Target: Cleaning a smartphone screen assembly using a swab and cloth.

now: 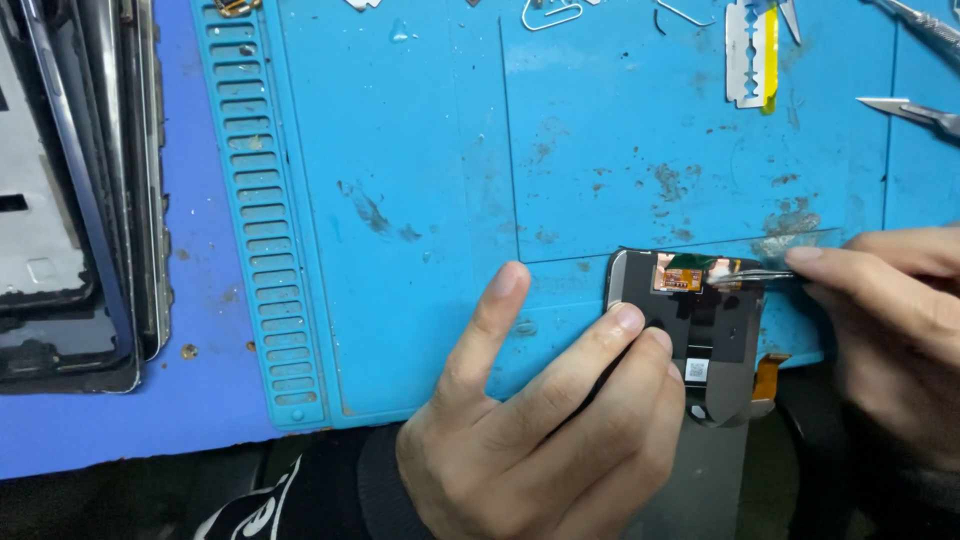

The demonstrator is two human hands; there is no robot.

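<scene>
A phone screen assembly (715,340) lies face down at the near edge of the blue work mat (420,200), with an orange flex part (678,278) near its top. My left hand (540,420) presses on the assembly, its fingertips resting on the left edge. My right hand (890,320) comes in from the right and holds metal tweezers (750,275), whose tips sit by the orange flex part. An orange ribbon tab (768,375) sticks out at the assembly's right side.
A stack of phone frames and panels (70,200) lies at the far left. A razor blade (750,55), two scalpel-like blades (915,110) and small metal clips (550,12) lie along the mat's far edge. A ribbed tray strip (262,220) runs down the mat's left side.
</scene>
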